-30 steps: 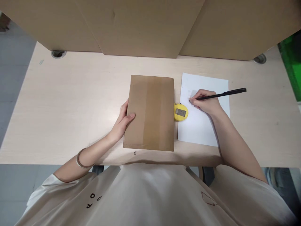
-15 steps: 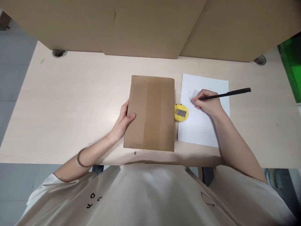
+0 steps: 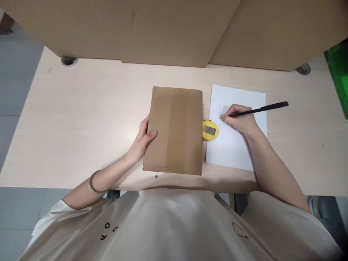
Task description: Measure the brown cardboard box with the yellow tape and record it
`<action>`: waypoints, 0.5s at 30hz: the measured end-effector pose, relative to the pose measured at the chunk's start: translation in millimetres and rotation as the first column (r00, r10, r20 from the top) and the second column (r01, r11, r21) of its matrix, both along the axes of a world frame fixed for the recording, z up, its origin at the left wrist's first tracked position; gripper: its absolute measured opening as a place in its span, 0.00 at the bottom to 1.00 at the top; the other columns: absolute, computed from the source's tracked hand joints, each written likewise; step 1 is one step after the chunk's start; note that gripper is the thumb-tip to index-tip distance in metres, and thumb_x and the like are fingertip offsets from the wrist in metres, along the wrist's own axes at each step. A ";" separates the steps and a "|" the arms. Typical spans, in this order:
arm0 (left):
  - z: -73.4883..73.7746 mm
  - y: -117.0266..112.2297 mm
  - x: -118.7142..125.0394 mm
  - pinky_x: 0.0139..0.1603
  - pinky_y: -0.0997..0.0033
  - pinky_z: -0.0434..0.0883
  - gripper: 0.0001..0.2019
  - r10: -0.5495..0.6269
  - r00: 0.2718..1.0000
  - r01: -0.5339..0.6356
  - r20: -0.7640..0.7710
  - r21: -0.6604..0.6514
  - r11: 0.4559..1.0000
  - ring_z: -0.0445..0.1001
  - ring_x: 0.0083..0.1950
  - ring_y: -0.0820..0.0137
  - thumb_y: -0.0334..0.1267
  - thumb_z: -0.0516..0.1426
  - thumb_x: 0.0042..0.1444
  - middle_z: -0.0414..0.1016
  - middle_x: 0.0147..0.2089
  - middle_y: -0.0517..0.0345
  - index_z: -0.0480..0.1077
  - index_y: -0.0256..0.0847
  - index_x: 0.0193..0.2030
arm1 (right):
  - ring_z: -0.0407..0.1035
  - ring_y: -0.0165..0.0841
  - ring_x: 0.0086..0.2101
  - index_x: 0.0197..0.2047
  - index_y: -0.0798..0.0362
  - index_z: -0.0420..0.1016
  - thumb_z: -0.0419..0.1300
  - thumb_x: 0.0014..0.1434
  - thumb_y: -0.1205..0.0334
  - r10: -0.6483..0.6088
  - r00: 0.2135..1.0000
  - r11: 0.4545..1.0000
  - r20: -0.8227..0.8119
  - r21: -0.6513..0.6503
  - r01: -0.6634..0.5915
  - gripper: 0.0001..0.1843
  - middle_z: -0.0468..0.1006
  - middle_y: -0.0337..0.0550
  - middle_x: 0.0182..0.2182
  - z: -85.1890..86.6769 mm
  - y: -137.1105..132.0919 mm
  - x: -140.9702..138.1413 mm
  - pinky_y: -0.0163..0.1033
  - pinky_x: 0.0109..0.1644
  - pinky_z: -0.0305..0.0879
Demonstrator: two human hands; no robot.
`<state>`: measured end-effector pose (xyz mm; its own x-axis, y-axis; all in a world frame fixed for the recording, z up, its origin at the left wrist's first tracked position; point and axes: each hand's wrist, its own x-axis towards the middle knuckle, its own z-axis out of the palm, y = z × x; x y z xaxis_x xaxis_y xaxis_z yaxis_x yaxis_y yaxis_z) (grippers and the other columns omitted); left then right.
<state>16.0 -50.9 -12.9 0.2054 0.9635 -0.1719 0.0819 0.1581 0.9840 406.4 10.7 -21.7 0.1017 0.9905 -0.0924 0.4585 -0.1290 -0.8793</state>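
Observation:
A taped cardboard box (image 3: 178, 130) lies on the table in front of me. My left hand (image 3: 143, 139) grips its left side, thumb on the top face and fingers down along the edge, partly hidden. My right hand (image 3: 239, 117) is closed around a black pen (image 3: 268, 107), with the tip against a white sheet of paper (image 3: 231, 152). Faint marks show on the paper by the tip. Between box and paper sits a yellow tape measure (image 3: 210, 130) with a metal clip, overlapping the paper's left edge.
Tall cardboard panels (image 3: 163, 32) stand along the back of the pale wooden table (image 3: 81, 108). Two cable holes, one at the left (image 3: 69, 61) and one at the right (image 3: 303, 69), sit near the panels' lower ends. Something green (image 3: 338, 72) is at the far right.
The pen's upper end has shifted slightly left and tilts a little differently in my right hand. My left hand, the box and the tape measure stay put.

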 end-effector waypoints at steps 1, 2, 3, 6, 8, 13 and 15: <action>0.0 0.1 -0.1 0.84 0.39 0.53 0.31 0.000 1.000 0.000 -0.002 0.001 1.000 0.50 0.83 0.49 0.48 0.59 0.65 0.60 0.78 0.58 0.61 0.57 0.74 | 0.56 0.26 0.19 0.19 0.50 0.68 0.69 0.42 0.62 -0.005 1.000 1.000 0.012 0.004 0.005 0.12 0.67 0.36 0.16 0.0 0.5 0.2 0.35 0.23 0.50; -0.1 0.3 -0.2 0.84 0.39 0.53 0.31 0.000 1.000 0.000 -0.003 0.003 1.000 0.50 0.83 0.49 0.48 0.59 0.64 0.60 0.78 0.58 0.61 0.57 0.74 | 0.56 0.26 0.19 0.19 0.50 0.68 0.69 0.42 0.63 -0.009 1.000 1.000 0.023 0.008 0.009 0.11 0.67 0.36 0.17 0.2 1.1 0.2 0.35 0.23 0.50; -0.3 0.4 -0.3 0.84 0.39 0.54 0.31 0.002 1.000 -0.002 -0.005 0.006 1.000 0.50 0.83 0.49 0.48 0.59 0.64 0.60 0.78 0.58 0.62 0.57 0.73 | 0.56 0.26 0.20 0.19 0.50 0.68 0.68 0.41 0.64 -0.013 0.999 1.000 0.033 0.010 0.013 0.11 0.67 0.36 0.17 0.6 1.6 0.2 0.35 0.23 0.50; -0.9 0.8 -0.4 0.83 0.38 0.54 0.30 0.007 1.000 -0.006 -0.011 0.011 1.000 0.50 0.83 0.49 0.48 0.59 0.64 0.60 0.78 0.58 0.62 0.57 0.73 | 0.57 0.26 0.21 0.18 0.51 0.67 0.68 0.40 0.66 -0.018 0.998 1.000 0.060 0.019 0.017 0.12 0.67 0.36 0.17 1.6 3.0 0.7 0.34 0.24 0.51; -0.9 0.8 -0.2 0.84 0.38 0.54 0.30 0.010 1.000 -0.010 -0.015 0.012 1.000 0.50 0.84 0.49 0.48 0.59 0.64 0.60 0.78 0.58 0.62 0.56 0.73 | 0.57 0.26 0.21 0.18 0.51 0.66 0.70 0.39 0.65 -0.012 0.999 1.000 0.048 0.024 0.011 0.14 0.67 0.36 0.17 1.3 2.9 1.8 0.34 0.24 0.51; 0.3 0.4 0.9 0.83 0.38 0.55 0.30 0.025 1.000 -0.025 -0.012 0.009 1.000 0.51 0.83 0.49 0.48 0.60 0.63 0.61 0.78 0.57 0.63 0.55 0.72 | 0.59 0.28 0.19 0.21 0.50 0.69 0.75 0.43 0.52 0.035 0.997 0.999 -0.068 -0.017 -0.036 0.19 0.69 0.38 0.16 -1.1 -1.0 2.9 0.37 0.24 0.56; 0.5 0.4 1.1 0.83 0.37 0.55 0.31 0.027 1.000 -0.027 -0.006 0.008 1.000 0.51 0.83 0.48 0.49 0.60 0.63 0.62 0.78 0.57 0.64 0.55 0.72 | 0.61 0.29 0.20 0.21 0.50 0.70 0.76 0.44 0.50 0.049 0.996 0.999 -0.068 -0.010 -0.050 0.20 0.71 0.39 0.17 -1.8 -2.3 1.9 0.37 0.26 0.59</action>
<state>17.1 -50.5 -12.4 0.1782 0.9700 -0.1656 0.0836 0.1528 0.9847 408.3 8.4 -23.5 0.0460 0.9930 -0.1092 0.4041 -0.1185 -0.9070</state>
